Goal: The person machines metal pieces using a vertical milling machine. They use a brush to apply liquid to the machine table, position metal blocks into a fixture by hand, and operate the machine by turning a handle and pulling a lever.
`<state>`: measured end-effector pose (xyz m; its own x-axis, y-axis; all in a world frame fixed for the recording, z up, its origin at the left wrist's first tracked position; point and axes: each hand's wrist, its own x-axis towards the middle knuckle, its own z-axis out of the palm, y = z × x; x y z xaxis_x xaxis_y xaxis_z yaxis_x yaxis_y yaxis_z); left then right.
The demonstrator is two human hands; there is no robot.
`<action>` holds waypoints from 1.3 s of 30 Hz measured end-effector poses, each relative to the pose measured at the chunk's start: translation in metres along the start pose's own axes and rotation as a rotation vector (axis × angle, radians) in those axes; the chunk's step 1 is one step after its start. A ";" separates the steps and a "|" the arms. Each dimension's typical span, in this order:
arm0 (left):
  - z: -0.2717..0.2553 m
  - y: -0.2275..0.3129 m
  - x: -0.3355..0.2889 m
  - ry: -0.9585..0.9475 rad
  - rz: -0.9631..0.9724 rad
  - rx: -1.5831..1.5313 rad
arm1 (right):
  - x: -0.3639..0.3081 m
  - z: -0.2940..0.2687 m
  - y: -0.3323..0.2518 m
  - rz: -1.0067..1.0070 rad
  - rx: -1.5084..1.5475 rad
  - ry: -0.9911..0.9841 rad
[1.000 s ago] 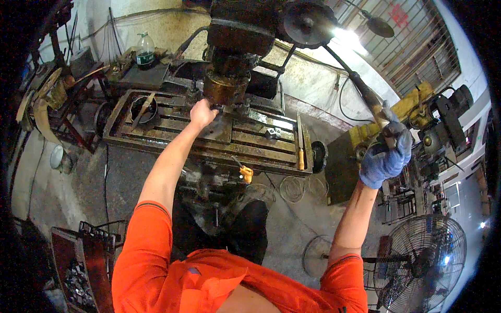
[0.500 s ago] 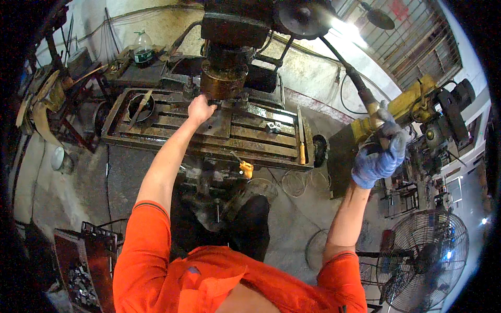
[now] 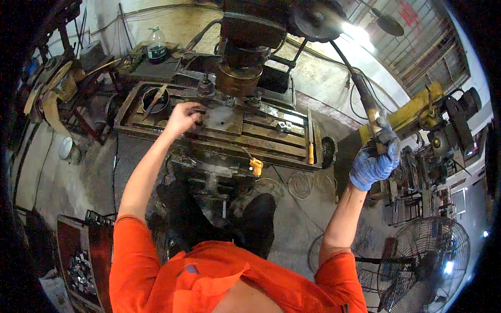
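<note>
My bare left hand (image 3: 182,119) is over the left part of the slotted milling machine table (image 3: 276,148), a short way left of the spindle head (image 3: 237,78). Its fingers are curled around a dark patch; whether that is a small part is hard to make out. Beneath the spindle a pale grey plate or block (image 3: 222,119) with a dark hole lies on the table. My right hand (image 3: 376,159), in a blue-grey glove, is wrapped round the grip of a long lever (image 3: 360,86) that slopes down from the machine head.
A bowl with a brush (image 3: 155,103) stands at the table's left end. A yellow-handled file (image 3: 311,148) lies at the right end, near a small metal block (image 3: 283,127). A yellow-handled tool (image 3: 255,166) hangs at the front edge. A fan (image 3: 422,266) stands low right.
My left hand has drawn back from under the spindle, leftward and towards me. My right hand stays on the lever. The view has shifted slightly.
</note>
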<state>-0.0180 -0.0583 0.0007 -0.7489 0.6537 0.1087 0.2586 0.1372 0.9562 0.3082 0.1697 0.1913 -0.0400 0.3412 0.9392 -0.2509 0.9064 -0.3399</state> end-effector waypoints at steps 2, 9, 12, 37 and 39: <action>-0.025 -0.008 -0.023 0.008 0.008 -0.011 | -0.004 0.002 0.003 0.074 0.115 0.017; -0.106 -0.023 -0.114 0.256 -0.080 0.022 | -0.009 0.004 0.004 0.099 0.187 0.052; -0.142 -0.038 -0.141 0.364 -0.113 0.037 | -0.015 0.002 0.008 0.110 0.196 0.052; -0.294 -0.072 -0.305 0.754 -0.201 0.184 | -0.026 -0.005 0.021 0.072 0.230 -0.038; -0.305 -0.071 -0.334 0.837 -0.217 0.212 | -0.022 0.000 0.013 0.074 0.261 0.026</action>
<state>0.0274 -0.5131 -0.0202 -0.9734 -0.1496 0.1738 0.1049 0.3836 0.9175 0.3061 0.1741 0.1657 -0.0431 0.4137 0.9094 -0.4891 0.7850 -0.3803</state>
